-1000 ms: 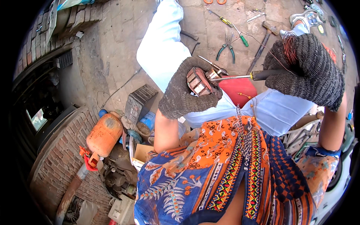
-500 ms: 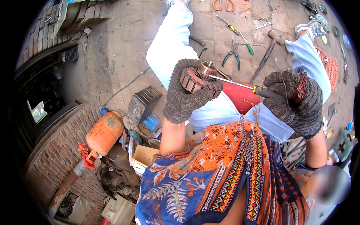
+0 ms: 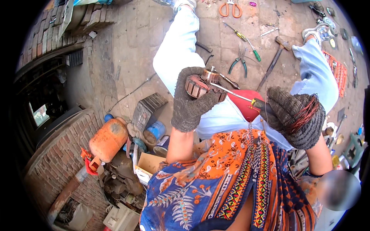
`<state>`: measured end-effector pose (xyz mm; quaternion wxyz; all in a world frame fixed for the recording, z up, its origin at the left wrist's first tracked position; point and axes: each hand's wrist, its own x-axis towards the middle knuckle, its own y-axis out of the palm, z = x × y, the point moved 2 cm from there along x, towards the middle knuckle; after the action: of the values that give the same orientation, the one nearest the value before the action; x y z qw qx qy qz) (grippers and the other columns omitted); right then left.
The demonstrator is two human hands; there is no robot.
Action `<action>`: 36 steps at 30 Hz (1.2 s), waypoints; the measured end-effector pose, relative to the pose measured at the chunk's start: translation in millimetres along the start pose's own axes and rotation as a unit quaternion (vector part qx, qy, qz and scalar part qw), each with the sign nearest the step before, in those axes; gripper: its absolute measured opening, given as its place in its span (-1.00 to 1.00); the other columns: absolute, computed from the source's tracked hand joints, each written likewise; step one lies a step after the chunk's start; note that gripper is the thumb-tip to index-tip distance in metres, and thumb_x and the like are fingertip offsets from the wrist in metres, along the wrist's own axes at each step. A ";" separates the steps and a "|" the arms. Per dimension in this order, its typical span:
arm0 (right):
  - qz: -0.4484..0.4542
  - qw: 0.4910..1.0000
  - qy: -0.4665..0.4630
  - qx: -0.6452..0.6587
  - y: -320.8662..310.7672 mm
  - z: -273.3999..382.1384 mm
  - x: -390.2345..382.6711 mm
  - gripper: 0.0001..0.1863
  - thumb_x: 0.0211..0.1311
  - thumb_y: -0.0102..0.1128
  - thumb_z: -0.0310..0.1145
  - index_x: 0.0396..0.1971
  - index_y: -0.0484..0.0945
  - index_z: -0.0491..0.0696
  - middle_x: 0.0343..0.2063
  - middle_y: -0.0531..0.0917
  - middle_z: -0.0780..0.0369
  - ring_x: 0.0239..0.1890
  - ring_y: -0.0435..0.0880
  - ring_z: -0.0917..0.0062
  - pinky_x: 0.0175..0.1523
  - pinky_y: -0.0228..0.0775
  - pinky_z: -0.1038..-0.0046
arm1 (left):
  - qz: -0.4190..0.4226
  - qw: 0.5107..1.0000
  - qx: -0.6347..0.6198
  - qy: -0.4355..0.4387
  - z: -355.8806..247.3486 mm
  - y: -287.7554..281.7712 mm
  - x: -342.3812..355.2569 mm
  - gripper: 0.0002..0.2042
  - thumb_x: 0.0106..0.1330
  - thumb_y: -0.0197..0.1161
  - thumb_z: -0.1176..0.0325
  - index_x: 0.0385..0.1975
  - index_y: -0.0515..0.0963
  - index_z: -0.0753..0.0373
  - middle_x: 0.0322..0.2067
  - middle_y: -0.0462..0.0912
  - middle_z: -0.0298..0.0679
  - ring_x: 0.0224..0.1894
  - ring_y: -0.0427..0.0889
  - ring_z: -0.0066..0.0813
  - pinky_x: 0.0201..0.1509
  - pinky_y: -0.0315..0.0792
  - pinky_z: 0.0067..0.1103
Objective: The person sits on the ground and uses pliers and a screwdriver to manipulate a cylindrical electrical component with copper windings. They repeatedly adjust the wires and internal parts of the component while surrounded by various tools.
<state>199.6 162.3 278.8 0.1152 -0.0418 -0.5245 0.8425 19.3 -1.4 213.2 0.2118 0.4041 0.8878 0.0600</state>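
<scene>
Nearest is the person's patterned shirt (image 3: 227,154), and beyond it the two gloved hands work above the spread knees of the pale jeans (image 3: 175,50). The left hand (image 3: 190,109) is curled round a motor core (image 3: 197,88), its thumb side toward the right and its fingers mostly hidden under the load. The core sits cupped in that palm, with its copper ring (image 3: 210,76) and short shaft end standing up on the far side.

The right hand (image 3: 295,117) is closed on the handle of a screwdriver (image 3: 235,93), and a bundle of reddish wire (image 3: 306,115) lies over its back. The screwdriver's long axis runs from the right hand leftward and slightly away from the body, so the core lies to the left of the right hand and a little farther out. The tip ends at the base of the copper ring; whether it presses or only rests near it, I cannot tell. The left hand is plainly the nearer one to the core.

Below the screwdriver, between the thighs, shows a red surface (image 3: 244,109). Farther out on the paved ground lie pliers (image 3: 241,59), a hammer (image 3: 274,58) and, farthest, orange-handled scissors (image 3: 230,3).
</scene>
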 end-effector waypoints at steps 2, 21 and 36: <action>-0.014 1.000 -0.008 -0.005 1.3 1.7 -1.6 -0.59 -0.16 0.37 -0.27 -0.20 0.57 0.00 -0.23 0.60 0.24 -0.35 0.61 0.42 -0.36 0.37 0.40 | 0.000 1.000 0.017 0.001 1.4 -1.2 0.7 -0.37 -0.06 0.43 0.23 -0.02 0.29 0.36 -0.20 0.52 0.06 -0.23 0.60 -0.15 -0.21 0.54 -0.33; 0.105 0.962 0.125 0.220 -26.4 -19.3 10.6 -0.76 -0.04 0.30 -0.38 -0.28 0.66 -0.01 -0.32 0.62 0.26 -0.28 0.60 0.44 -0.19 0.41 0.52 | 0.045 0.951 0.287 0.102 -3.1 3.7 -3.2 -0.38 -0.20 0.49 0.47 -0.10 0.28 0.32 -0.28 0.49 -0.19 -0.25 0.54 -0.47 -0.23 0.51 -0.57; 0.074 0.963 0.092 0.244 -37.4 -17.7 9.8 -0.71 -0.07 0.37 -0.44 -0.27 0.62 -0.13 -0.27 0.62 0.21 -0.24 0.61 0.44 -0.09 0.41 0.48 | 0.092 0.994 0.067 0.003 -1.8 1.3 -4.2 -0.36 -0.18 0.42 0.51 0.00 0.31 0.35 -0.15 0.53 -0.04 -0.14 0.57 -0.27 -0.15 0.54 -0.43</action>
<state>199.1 195.9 304.8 0.1070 -0.1287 -0.2855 0.9436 21.9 -3.5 216.5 0.1751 0.4970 0.8496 0.0213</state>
